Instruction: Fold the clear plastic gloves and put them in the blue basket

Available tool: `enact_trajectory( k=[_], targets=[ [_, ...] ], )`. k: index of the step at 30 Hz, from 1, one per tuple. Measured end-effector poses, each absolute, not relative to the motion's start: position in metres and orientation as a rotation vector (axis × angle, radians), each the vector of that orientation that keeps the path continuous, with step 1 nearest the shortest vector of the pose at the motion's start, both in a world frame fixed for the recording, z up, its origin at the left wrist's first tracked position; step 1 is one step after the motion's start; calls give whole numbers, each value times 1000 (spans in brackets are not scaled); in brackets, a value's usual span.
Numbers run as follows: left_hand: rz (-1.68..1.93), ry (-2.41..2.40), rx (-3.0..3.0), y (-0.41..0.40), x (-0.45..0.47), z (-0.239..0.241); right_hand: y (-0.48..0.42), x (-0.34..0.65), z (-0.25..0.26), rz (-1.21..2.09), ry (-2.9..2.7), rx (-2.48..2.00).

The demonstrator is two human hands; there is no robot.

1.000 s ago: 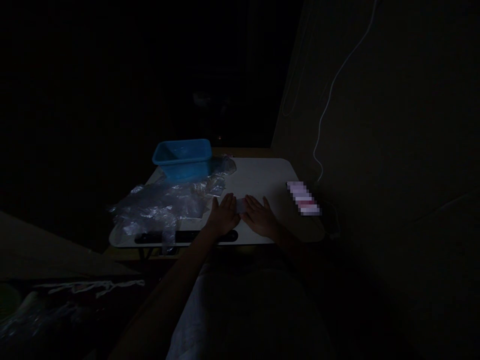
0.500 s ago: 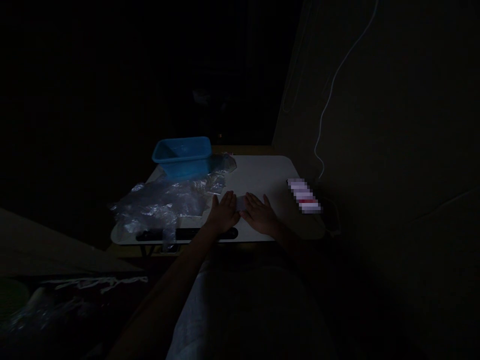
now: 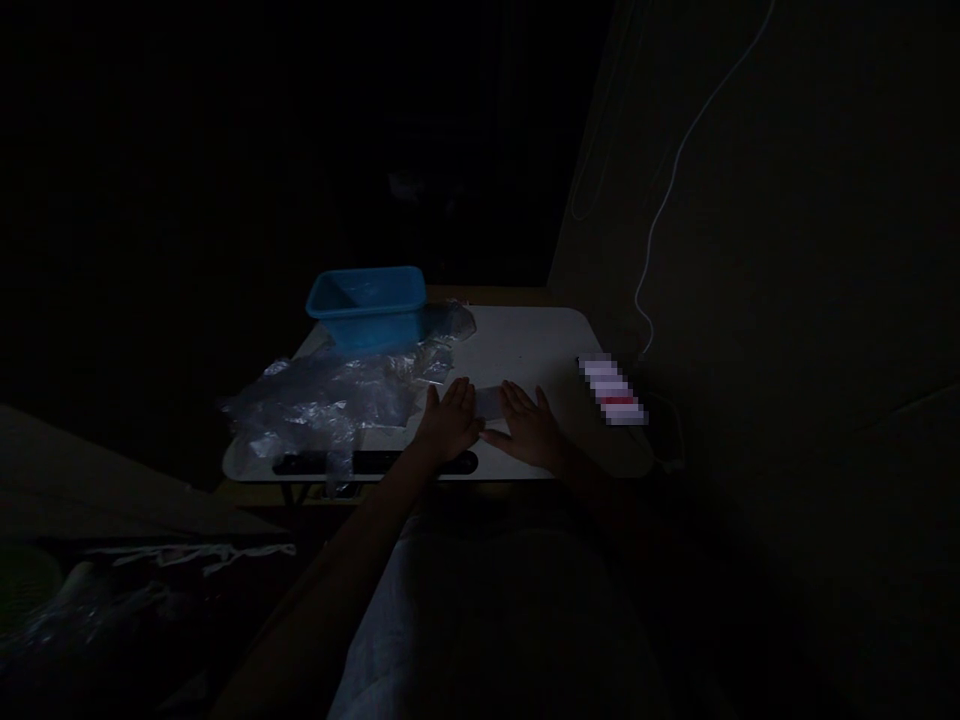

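Observation:
The scene is very dark. My left hand (image 3: 448,422) and my right hand (image 3: 529,430) lie flat, fingers stretched out, side by side near the front edge of a small white table (image 3: 525,345). Between them shows a small pale flat piece (image 3: 489,401), a sheet or small bag; both hands press on its sides. A heap of crumpled clear plastic (image 3: 330,400) lies just left of my left hand. Behind it stands a blue plastic tub (image 3: 367,300).
A blurred-out flat thing (image 3: 611,390) lies at the table's right edge. A white cable (image 3: 660,220) hangs down the wall on the right. A dark slot (image 3: 375,463) runs along the table's front. More plastic and white string (image 3: 187,555) lie low on the left.
My hands have stayed flat on the pale piece. The right hand has edged slightly to the right, so a little more of the piece shows. The view has shifted a little.

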State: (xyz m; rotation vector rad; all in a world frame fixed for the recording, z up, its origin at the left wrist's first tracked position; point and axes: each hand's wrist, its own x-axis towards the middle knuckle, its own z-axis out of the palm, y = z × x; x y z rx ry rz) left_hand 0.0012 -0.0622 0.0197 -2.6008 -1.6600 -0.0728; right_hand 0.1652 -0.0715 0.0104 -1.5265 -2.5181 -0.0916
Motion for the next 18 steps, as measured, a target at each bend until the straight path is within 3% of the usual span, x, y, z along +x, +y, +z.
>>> enact_trajectory(
  k=[18],
  targets=[
    [-304, -1715, -2606, -67, 8, 25, -74, 166, 14, -29, -2533, -1538]
  ],
)
